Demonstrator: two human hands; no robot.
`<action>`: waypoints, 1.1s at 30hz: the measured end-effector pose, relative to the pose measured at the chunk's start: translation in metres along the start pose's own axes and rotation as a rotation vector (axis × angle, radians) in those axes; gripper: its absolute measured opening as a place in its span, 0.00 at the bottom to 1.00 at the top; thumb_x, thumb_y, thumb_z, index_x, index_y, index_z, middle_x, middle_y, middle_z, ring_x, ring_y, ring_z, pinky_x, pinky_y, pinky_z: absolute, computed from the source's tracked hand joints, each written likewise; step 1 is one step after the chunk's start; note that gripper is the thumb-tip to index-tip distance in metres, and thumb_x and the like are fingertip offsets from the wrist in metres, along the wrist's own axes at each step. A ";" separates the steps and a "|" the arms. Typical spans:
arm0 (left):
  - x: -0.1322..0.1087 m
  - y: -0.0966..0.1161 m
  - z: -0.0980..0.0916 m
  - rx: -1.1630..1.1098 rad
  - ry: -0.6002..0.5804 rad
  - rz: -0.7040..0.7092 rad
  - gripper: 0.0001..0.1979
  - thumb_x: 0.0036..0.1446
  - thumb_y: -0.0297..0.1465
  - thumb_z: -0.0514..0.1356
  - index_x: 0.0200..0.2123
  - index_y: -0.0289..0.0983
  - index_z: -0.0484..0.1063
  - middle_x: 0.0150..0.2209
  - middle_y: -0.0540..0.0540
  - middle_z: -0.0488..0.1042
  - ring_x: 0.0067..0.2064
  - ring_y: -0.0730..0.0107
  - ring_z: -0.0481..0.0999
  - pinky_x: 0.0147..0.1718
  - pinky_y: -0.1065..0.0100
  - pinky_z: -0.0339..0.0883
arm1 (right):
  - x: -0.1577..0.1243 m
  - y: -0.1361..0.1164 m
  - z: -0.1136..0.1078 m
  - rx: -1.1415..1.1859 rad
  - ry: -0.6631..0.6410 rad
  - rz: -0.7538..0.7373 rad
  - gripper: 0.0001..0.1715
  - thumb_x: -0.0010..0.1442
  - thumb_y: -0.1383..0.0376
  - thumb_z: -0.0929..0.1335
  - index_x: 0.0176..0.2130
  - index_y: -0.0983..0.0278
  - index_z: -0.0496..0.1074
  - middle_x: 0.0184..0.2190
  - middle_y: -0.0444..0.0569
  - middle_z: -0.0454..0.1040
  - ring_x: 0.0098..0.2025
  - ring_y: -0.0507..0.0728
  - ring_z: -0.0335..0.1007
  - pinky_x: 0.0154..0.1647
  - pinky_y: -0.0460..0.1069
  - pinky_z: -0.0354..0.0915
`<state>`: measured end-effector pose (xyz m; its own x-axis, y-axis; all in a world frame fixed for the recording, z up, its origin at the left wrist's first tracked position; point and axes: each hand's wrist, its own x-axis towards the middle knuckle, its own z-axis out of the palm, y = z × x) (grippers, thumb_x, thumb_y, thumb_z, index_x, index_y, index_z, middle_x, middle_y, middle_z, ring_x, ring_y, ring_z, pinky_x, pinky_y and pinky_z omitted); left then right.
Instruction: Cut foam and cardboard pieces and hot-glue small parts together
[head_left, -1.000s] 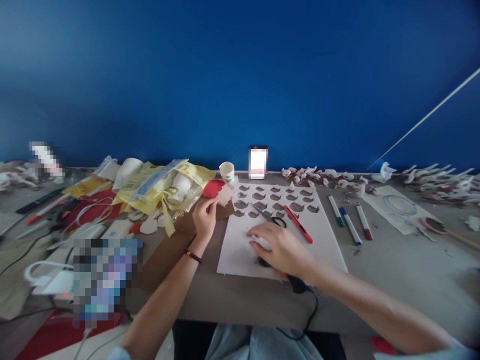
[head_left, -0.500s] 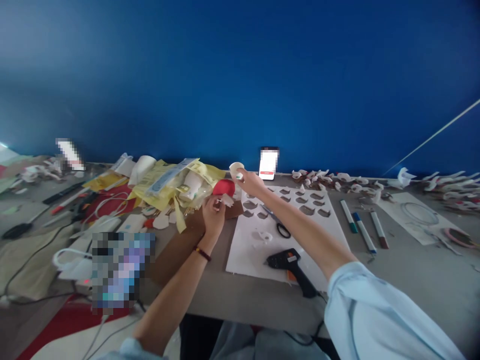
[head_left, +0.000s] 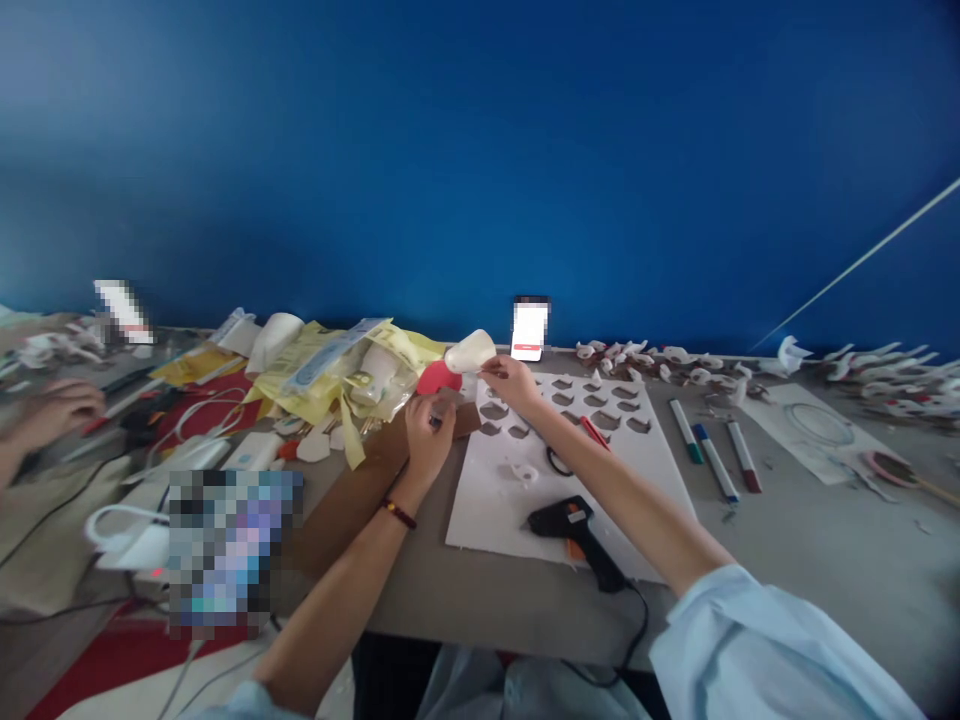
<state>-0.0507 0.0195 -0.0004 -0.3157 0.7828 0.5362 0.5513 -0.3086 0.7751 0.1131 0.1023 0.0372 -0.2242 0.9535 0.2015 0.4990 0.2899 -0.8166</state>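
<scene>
My right hand (head_left: 514,385) is closed at the right end of a white cup-like piece (head_left: 470,352), which is tipped on its side above the table. Below and to the left, my left hand (head_left: 430,440) has its fingers curled together. A small pale scrap shows at those fingertips, too blurred to name. Just behind my left hand is a red round piece (head_left: 439,378). A white foam board (head_left: 487,515) with several dark curved cutouts lies below my right forearm. On it rest a black glue gun (head_left: 577,525), a tape roll (head_left: 525,474) and a red pen (head_left: 594,432).
Yellow packaging (head_left: 300,385) and a cardboard strip (head_left: 352,490) lie left of my hands. A phone (head_left: 530,328) leans against the blue wall. Several markers (head_left: 716,462) and white bird-like figures (head_left: 885,380) are at right. Another person's hand (head_left: 64,412) is at far left.
The white cup-like piece has turned from facing me to lying sideways, and my right hand has shifted to its right end. Another person's hand has come in at left. A red pen now shows.
</scene>
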 end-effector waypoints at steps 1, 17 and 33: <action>-0.001 0.004 0.000 -0.023 -0.009 -0.006 0.07 0.53 0.34 0.60 0.36 0.38 0.73 0.38 0.44 0.74 0.44 0.60 0.72 0.43 0.61 0.65 | -0.010 0.002 -0.003 0.051 -0.005 -0.001 0.12 0.58 0.59 0.65 0.40 0.64 0.70 0.34 0.48 0.77 0.28 0.52 0.72 0.22 0.45 0.66; -0.008 0.021 0.008 -0.716 -0.217 -0.423 0.23 0.52 0.44 0.62 0.48 0.39 0.68 0.46 0.41 0.75 0.42 0.60 0.78 0.37 0.62 0.73 | -0.068 0.013 -0.009 0.603 -0.318 0.068 0.17 0.48 0.56 0.73 0.34 0.65 0.71 0.22 0.43 0.73 0.24 0.51 0.70 0.17 0.42 0.59; 0.000 0.027 -0.004 -0.550 0.095 -0.210 0.25 0.50 0.41 0.65 0.49 0.39 0.65 0.50 0.41 0.71 0.50 0.61 0.73 0.48 0.63 0.67 | -0.073 0.001 -0.021 0.026 -0.126 -0.148 0.11 0.56 0.64 0.68 0.41 0.62 0.75 0.39 0.49 0.78 0.35 0.54 0.72 0.32 0.47 0.64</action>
<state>-0.0391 0.0090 0.0224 -0.4565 0.8134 0.3606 -0.0037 -0.4070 0.9134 0.1478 0.0352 0.0331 -0.3971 0.8824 0.2523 0.4317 0.4222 -0.7971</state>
